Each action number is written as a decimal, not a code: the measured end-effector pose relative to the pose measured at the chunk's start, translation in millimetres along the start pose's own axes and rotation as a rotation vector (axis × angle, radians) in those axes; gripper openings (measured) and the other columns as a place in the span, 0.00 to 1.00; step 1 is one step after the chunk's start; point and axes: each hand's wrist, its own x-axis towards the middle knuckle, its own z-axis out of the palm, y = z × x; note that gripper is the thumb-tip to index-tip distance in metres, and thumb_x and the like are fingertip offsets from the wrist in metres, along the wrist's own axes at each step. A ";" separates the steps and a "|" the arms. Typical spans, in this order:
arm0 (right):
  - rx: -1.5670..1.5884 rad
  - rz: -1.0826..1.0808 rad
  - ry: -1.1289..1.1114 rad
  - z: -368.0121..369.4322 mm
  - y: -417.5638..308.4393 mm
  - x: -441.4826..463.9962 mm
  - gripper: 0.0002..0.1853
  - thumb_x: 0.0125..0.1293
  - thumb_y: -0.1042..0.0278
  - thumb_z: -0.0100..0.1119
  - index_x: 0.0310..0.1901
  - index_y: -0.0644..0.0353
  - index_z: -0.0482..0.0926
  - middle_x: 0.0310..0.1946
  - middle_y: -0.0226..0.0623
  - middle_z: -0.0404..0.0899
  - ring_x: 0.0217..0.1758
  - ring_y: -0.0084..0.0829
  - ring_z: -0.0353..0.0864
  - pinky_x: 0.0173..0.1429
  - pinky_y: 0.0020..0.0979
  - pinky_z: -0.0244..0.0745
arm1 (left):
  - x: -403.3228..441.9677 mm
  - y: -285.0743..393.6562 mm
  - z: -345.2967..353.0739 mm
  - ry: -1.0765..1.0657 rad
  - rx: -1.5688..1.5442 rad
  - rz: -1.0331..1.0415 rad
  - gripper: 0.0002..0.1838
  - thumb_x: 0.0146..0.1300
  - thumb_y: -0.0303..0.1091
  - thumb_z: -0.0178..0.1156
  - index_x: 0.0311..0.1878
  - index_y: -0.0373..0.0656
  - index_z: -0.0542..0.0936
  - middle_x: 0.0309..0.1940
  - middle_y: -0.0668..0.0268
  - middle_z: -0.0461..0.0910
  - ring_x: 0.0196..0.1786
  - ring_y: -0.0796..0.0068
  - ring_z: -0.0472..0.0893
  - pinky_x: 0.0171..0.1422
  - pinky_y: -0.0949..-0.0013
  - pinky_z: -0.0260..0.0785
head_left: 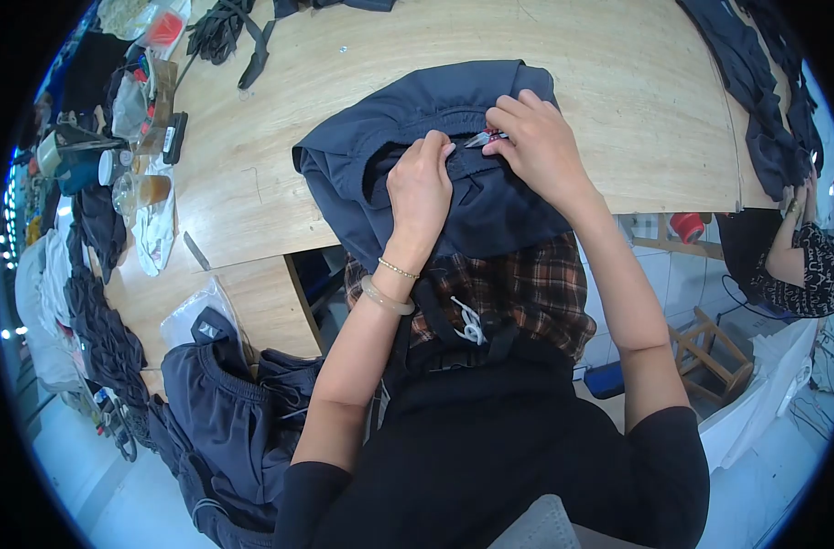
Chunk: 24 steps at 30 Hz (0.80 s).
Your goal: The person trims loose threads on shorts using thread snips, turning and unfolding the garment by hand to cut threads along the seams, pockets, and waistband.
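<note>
A dark navy garment (513, 206) with a gathered elastic waistband lies at the table's front edge, its waist opening facing up. My left hand (421, 183) is closed in a pinch at the edge of that waistband; whether a thread is also between the fingertips is too small to tell. In my right hand (538, 146) is a pair of thread snips (480, 139), gripped by the fingers. Their pointed metal blades aim left, close to my left fingertips and over the waist opening.
More dark garments (220, 403) hang off the table at the lower left. Bottles (151, 189) stand at the left side. Dark strips of fabric (220, 32) lie at the back. At the right edge, another person's arm (788, 242) rests near dark cloth (756, 101); a wooden stool (710, 357) stands below.
</note>
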 end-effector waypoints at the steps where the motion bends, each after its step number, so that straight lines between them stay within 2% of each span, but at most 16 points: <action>1: -0.024 -0.032 -0.012 1.0 -0.3 0.9 0.12 0.51 0.68 0.70 0.34 0.57 0.77 0.34 0.29 0.74 0.43 0.34 0.73 0.45 0.34 0.67 | 0.0 -0.1 0.2 0.000 0.000 -0.001 0.03 0.66 0.29 0.58 0.36 0.41 0.75 0.28 0.56 0.79 0.33 0.53 0.81 0.35 0.55 0.73; 14: -0.037 -0.069 -0.068 4.3 -5.2 7.1 0.10 0.51 0.69 0.70 0.34 0.58 0.78 0.34 0.30 0.76 0.43 0.34 0.74 0.44 0.35 0.67 | 0.9 0.6 -1.3 -0.011 -0.006 -0.005 0.04 0.66 0.29 0.58 0.36 0.41 0.75 0.27 0.56 0.79 0.32 0.52 0.81 0.34 0.56 0.72; 24: 0.047 0.036 -0.058 -0.2 1.6 -2.5 0.11 0.51 0.66 0.70 0.32 0.58 0.76 0.31 0.30 0.75 0.40 0.35 0.74 0.44 0.35 0.68 | 1.2 -0.5 -0.5 -0.010 -0.013 -0.013 0.04 0.66 0.29 0.57 0.36 0.41 0.74 0.27 0.56 0.78 0.32 0.51 0.81 0.34 0.55 0.72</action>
